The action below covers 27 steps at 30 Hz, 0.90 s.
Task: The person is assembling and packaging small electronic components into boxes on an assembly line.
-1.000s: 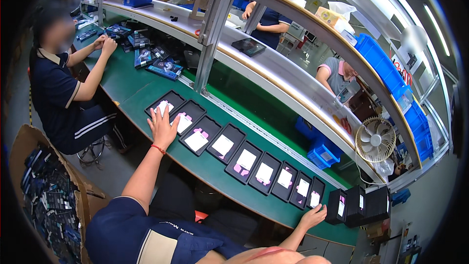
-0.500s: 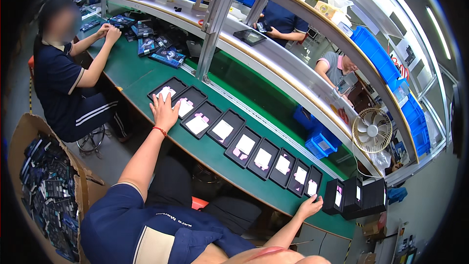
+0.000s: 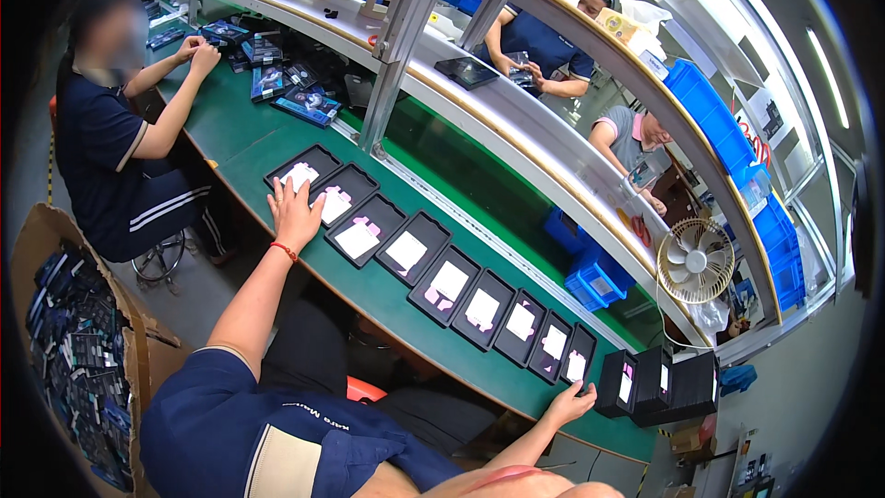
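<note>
1. The left hand point(image 3: 293, 210), fingers spread flat and holding nothing, presses on the near edge of the first two shallow black rectangular trays point(image 3: 304, 171), each carrying a pale card.
2. The right hand point(image 3: 572, 403), open and empty, touches the tabletop point(image 3: 277, 134) just beside the last flat tray point(image 3: 578, 353).
3. The trays lie in a row along the green tabletop.
4. Upright black boxes point(image 3: 659, 387) stand past the row's right end.
5. A white fan point(image 3: 695, 261) sits beyond.

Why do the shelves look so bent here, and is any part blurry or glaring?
Head view: the fisheye lens bows the shelf and green bench; black corners ring the picture; the ceiling light and papers at top glare white; a co-worker's face is blurred; the left hand and trays look sharp.
</note>
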Tool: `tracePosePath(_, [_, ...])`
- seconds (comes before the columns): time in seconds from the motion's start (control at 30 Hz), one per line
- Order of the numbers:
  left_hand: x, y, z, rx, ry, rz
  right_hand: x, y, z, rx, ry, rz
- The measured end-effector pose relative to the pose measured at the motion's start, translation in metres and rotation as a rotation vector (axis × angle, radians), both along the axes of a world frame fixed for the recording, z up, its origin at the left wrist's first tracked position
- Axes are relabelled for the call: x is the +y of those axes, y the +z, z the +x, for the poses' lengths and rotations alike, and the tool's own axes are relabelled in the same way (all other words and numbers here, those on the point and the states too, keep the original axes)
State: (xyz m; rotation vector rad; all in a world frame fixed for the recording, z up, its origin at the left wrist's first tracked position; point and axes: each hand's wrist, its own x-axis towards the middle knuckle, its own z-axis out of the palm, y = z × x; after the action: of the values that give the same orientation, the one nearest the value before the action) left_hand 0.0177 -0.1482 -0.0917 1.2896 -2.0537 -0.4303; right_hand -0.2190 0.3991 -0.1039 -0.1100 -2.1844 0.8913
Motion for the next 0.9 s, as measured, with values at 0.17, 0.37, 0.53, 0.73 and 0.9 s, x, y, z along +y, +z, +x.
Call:
tracePosePath(0.17, [0.001,-0.001,0.003,0.005,0.005,0.008,0.001,-0.002,0.000,0.013,0.006,-0.018])
tracePosePath(0.37, [0.000,-0.002,0.003,-0.002,-0.010,-0.003,0.000,0.003,0.003,-0.009,0.013,0.001])
tracePosePath(0.53, [-0.003,-0.006,0.002,-0.003,-0.009,-0.020,-0.004,0.003,0.004,-0.058,-0.001,-0.031])
tracePosePath(0.73, [-0.006,-0.009,0.002,-0.040,-0.018,-0.042,-0.002,0.004,0.001,-0.047,0.008,-0.010])
tracePosePath(0.9, [-0.005,-0.006,0.003,-0.035,-0.021,-0.036,0.000,0.003,0.001,-0.065,0.011,-0.024])
